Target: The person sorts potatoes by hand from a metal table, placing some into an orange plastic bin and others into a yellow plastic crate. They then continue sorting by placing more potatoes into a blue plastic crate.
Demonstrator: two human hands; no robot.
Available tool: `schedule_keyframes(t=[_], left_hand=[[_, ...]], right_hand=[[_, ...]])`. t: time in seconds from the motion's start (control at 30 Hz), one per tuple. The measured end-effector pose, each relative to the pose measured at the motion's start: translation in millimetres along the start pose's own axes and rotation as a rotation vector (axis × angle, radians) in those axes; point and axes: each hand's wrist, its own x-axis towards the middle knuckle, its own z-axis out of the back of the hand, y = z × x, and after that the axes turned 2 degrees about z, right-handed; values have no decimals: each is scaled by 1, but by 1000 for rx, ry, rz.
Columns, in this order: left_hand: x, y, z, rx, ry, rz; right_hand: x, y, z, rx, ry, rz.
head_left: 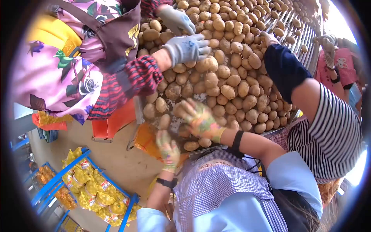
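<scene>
My right hand (203, 121), in a patterned yellow-green glove, reaches over the near part of the potato table. Motion blurs it, but its fingers look stretched out, next to a potato (179, 110) at their tips. My left hand (168, 150), gloved alike, is at the table's near left corner with its fingers up and slightly apart. Just beyond those fingertips lies a single potato (165, 121); I see nothing held in that hand. Loose potatoes (228, 91) cover most of the surface, more thinly near my hands.
On the left, a co-worker's grey-gloved hands (187, 49) touch the potatoes. A dark sleeve (284, 69) reaches in from the right. Metal rollers (305, 46) carry potatoes at the back. An orange bag (148, 141) hangs by the corner; a blue-framed cart (131, 201) holds bagged potatoes.
</scene>
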Motion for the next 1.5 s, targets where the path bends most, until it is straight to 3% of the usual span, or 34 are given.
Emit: schedule_keyframes(t=[0.07, 0.1, 0.13, 0.17, 0.2, 0.27, 0.33, 0.4, 0.5, 0.57, 0.67, 0.7, 0.73, 0.8, 0.87, 0.93, 0.97, 1.0, 1.03, 1.07, 1.13, 1.2, 1.27, 1.3, 1.33, 1.37, 1.4, 1.47, 1.5], left_hand=[[-4, 9, 6, -323, 65, 491], [-5, 11, 2, -633, 21, 697], [-5, 14, -4, -952, -36, 894], [-5, 17, -10, -1089, -67, 997], [-4, 17, -12, -1118, -92, 1021], [10, 13, -17, -1060, -151, 995], [11, 24, -30, -855, -181, 926], [10, 30, -32, -706, -209, 889], [5, 37, -20, -629, -238, 877], [1, 29, 2, -838, -317, 838], [5, -47, 27, -1034, -269, 848], [-8, -43, 19, -1212, -289, 847], [-9, -59, 25, -1216, -284, 846], [-3, -101, 45, -1741, -2, 960], [-3, -96, 42, -1687, 80, 865], [-3, -77, 38, -1623, 143, 765], [-8, -58, 36, -1714, 77, 1013], [-13, -49, 35, -1791, 5, 1270], [1, -72, 49, -1673, -35, 1317], [1, -68, 49, -1666, -36, 1326], [-3, -47, 45, -1495, 95, 1218], [-7, -30, 33, -968, 191, 736], [3, -37, 35, -430, 263, 445], [9, -42, 31, -434, 265, 450], [15, -48, 26, -56, 278, 274], [22, -52, 23, 320, 278, 92], [31, -55, 22, 315, 269, 97], [46, -59, 22, 348, 530, 220], [42, -50, 20, 318, 472, 165]], right_hand=[[-30, 15, -34, 415, -137, 23], [-36, 20, -31, 120, 11, 312], [-42, 21, -21, 264, 205, 376], [-49, 14, -24, 289, 192, 443], [-51, 8, -27, 315, 178, 510], [-33, 6, -2, 351, -11, 84], [6, -10, 4, -49, -184, 48], [37, -3, 22, -161, 38, -98], [49, -19, -1, -134, 75, -84], [42, -27, 3, 127, -17, -198], [10, -27, 2, 293, -190, -176], [-3, -21, 0, 356, -266, -146], [1, 25, 43, 651, -127, -438], [-30, 48, 30, 804, 46, -129], [-44, 50, 34, 575, -50, 215], [-33, 14, 46, 175, 17, 17], [-31, -11, 39, -72, -95, -20], [-22, -16, 57, -464, 89, -27], [-13, -32, 55, -482, 83, -8], [-13, -39, 56, -493, 204, 47], [1, -43, 61, -558, 364, 97], [16, -43, 63, -629, 530, 131], [28, -44, 73, -657, 670, 155], [32, -46, 77, -651, 718, 157], [37, -48, 80, -638, 750, 151], [35, -49, 80, -645, 752, 158], [31, -54, 80, -444, 599, 34], [23, -64, 82, -42, 282, -206], [17, -61, 84, 57, 207, -262]])
